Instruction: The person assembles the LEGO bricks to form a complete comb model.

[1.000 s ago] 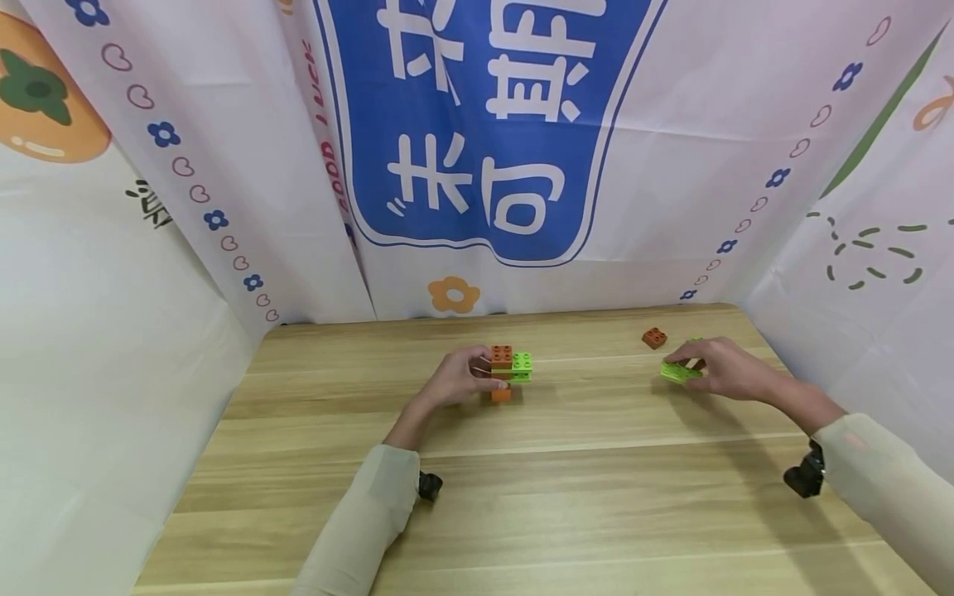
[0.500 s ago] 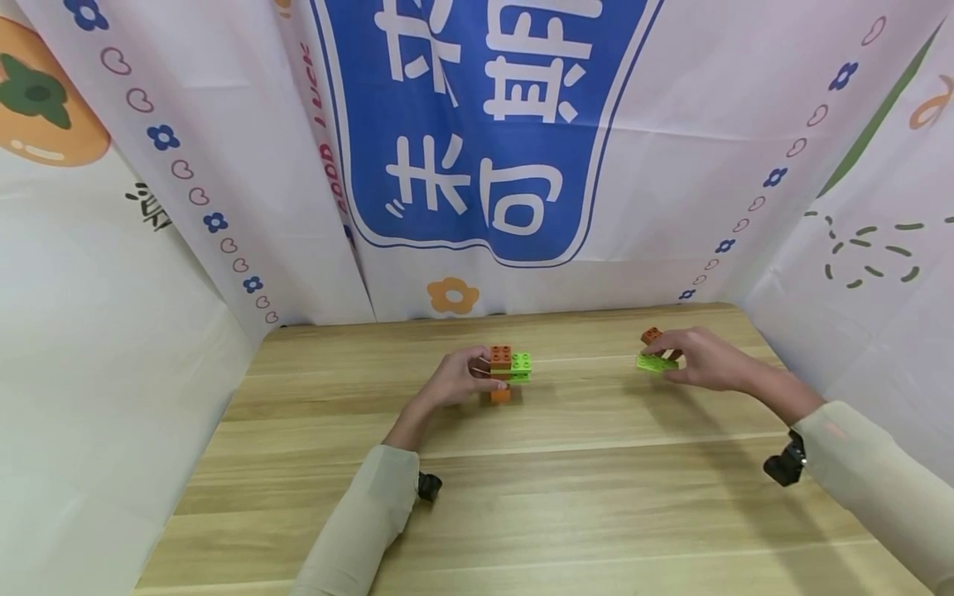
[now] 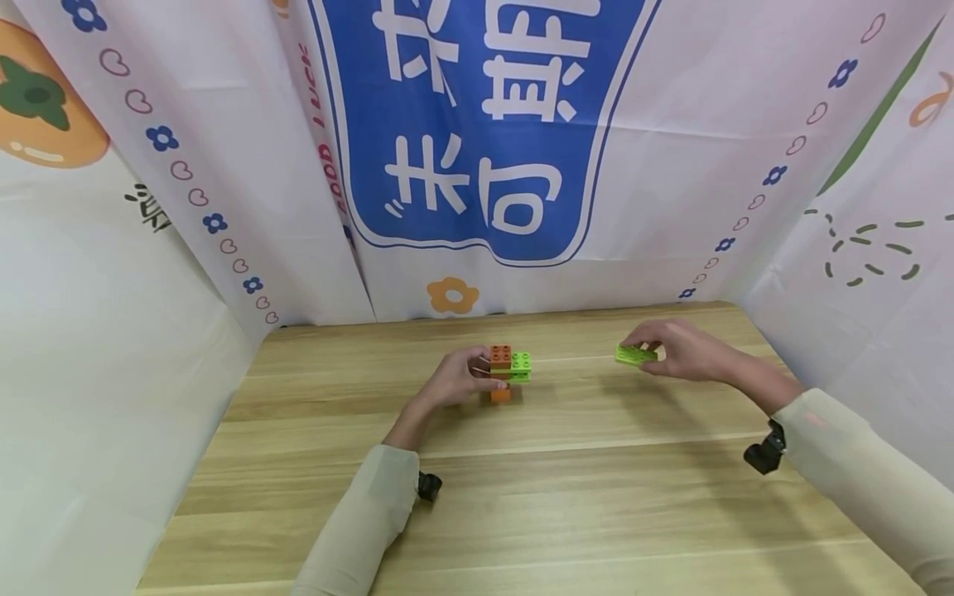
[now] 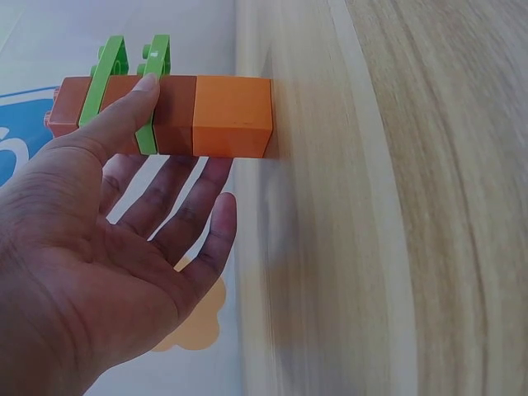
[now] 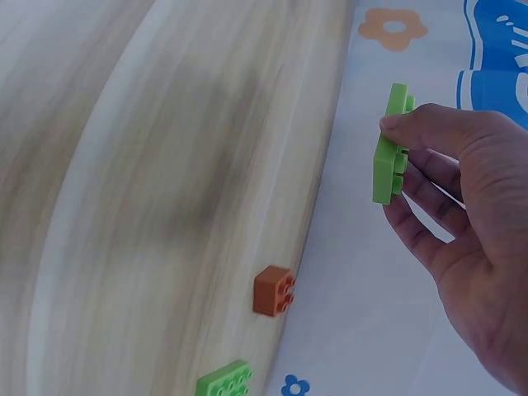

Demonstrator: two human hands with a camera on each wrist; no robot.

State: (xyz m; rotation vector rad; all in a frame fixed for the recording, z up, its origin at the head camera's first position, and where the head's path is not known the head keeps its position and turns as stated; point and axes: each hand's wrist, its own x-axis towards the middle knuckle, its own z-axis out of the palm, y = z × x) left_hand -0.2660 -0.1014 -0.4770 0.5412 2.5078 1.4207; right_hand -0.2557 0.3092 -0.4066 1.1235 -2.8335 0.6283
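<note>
My left hand (image 3: 456,379) grips an upright stack of toy building bricks, thumb on one side and fingers on the other. An orange brick (image 4: 233,115) forms its base on the table; reddish-brown bricks (image 3: 501,354) rise above, with two thin green bricks (image 3: 521,362) sandwiched between them and jutting right. Off to the right, my right hand (image 3: 686,352) pinches a thin studded green brick (image 5: 386,161) between thumb and fingers, held above the tabletop. In the right wrist view, a loose reddish-brown brick (image 5: 271,290) and another green brick (image 5: 224,381) lie on the table.
The wooden table (image 3: 462,513) ends at a white printed cloth (image 3: 656,199) hanging behind it, and similar cloth walls (image 3: 97,331) close off both sides. Small black cameras (image 3: 765,451) are strapped at both wrists.
My right hand has carried the green brick leftward and slightly back, towards the stack, past the loose reddish-brown brick, which it now hides in the head view. The left hand stays put.
</note>
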